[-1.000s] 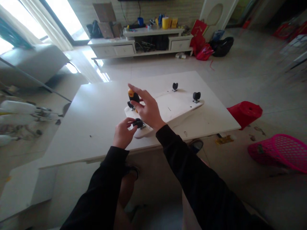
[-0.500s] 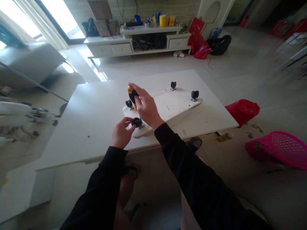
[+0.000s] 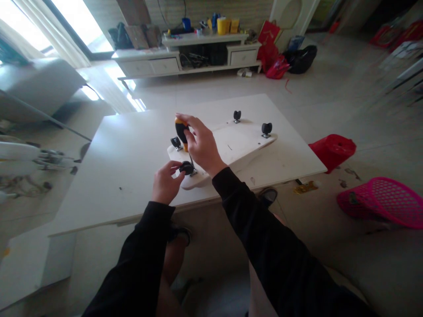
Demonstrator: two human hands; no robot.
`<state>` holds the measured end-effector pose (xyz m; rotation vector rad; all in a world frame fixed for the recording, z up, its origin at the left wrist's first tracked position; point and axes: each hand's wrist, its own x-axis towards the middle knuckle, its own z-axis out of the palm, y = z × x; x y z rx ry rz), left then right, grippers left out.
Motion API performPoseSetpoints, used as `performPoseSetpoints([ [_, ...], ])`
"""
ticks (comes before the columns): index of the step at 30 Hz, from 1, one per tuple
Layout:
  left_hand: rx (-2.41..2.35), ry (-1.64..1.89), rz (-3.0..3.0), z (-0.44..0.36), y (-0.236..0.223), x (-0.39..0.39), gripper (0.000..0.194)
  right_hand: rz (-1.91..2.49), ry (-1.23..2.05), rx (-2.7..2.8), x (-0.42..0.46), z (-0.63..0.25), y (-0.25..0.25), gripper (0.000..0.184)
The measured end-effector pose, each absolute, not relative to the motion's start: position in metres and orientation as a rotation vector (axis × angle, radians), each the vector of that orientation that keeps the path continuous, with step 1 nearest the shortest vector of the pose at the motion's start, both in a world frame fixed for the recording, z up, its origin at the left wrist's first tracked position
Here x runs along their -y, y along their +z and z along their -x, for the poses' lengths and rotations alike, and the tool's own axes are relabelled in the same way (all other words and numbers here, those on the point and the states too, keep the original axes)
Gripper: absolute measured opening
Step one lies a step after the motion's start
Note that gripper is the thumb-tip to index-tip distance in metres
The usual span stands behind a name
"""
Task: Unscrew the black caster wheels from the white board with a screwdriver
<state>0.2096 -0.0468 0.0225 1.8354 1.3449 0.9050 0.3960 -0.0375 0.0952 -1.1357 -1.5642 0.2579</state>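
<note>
The board [image 3: 228, 147] is lying on the worktop [image 3: 125, 163], with two casters [image 3: 266, 128] sitting at its right end and two at its left. The left grip [image 3: 165, 182] is touching the nearer left caster [image 3: 188, 167]; the right grip [image 3: 204, 145] is holding the screwdriver [image 3: 182, 132] above the board's left end. Behind the worktop, a cabinet [image 3: 132, 67] is standing on the floor [image 3: 198, 88], bags [image 3: 277, 67] lying to its right. Rightward, near me, a basket [image 3: 395, 204] is sitting beside the worktop

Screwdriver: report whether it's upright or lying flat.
Upright, tilted a little: the screwdriver is handle-up in the right hand, its shaft pointing down beside the black caster that the left hand holds.
</note>
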Motion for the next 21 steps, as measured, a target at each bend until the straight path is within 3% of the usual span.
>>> performPoseSetpoints([
  [6, -1.352, 0.909, -1.831, -0.2095, 0.0225, 0.0471, 0.025, 1.220, 0.204, 1.498, 0.0400, -0.3943, 0.0969, 0.027],
  [13, -1.332, 0.913, -1.803, -0.2110, 0.0245, 0.0484, 0.025, 1.122, 0.414, 1.431, 0.0457, -0.3894, 0.0976, 0.039],
  [21, -1.354, 0.926, -1.839, -0.2121, 0.0267, 0.0494, 0.023, 1.183, 0.260, 1.365, 0.0385, -0.3933, 0.0892, 0.017],
])
